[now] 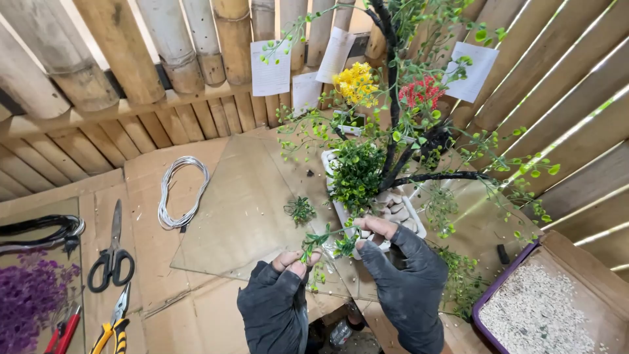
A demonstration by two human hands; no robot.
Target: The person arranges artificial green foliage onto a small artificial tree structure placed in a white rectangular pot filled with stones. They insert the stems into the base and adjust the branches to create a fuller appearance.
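Both my hands wear dark fingerless gloves. My left hand (pixel 278 298) and my right hand (pixel 400 272) pinch a small green plastic sprig (pixel 327 244) between them, just in front of a white rectangular pot (pixel 331 190). The pot holds an artificial tree with a black trunk (pixel 393 124), green foliage (pixel 357 174), a yellow flower cluster (pixel 355 82), a red flower cluster (pixel 420 90) and pale pebbles (pixel 396 211). Another loose green tuft (pixel 300 210) lies on the glass sheet (pixel 242 210) to the left of the pot.
On the cardboard lie a coil of white wire (pixel 180 190), black scissors (pixel 111 259), yellow-handled pliers (pixel 114 324), red-handled pliers (pixel 64 334) and purple dried flowers (pixel 26 298). A purple-edged box of pale grit (pixel 537 314) sits at lower right. Bamboo and slat walls stand behind.
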